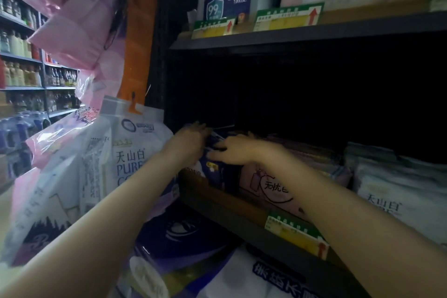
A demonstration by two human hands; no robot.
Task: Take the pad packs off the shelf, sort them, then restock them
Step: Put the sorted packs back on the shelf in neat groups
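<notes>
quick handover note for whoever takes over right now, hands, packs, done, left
Left hand and right hand both hold the dark blue pack at the left end of the middle shelf.
Pink pack and white packs sit on that shelf to its right.
Done: cannot tell.
Left: probably lift the blue pack out, clear the rest, sort, restock.

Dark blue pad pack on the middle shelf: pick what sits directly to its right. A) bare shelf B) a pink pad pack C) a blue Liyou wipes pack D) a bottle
B: the pink pad pack stands right beside the dark blue pad pack that both hands reach for.
</notes>
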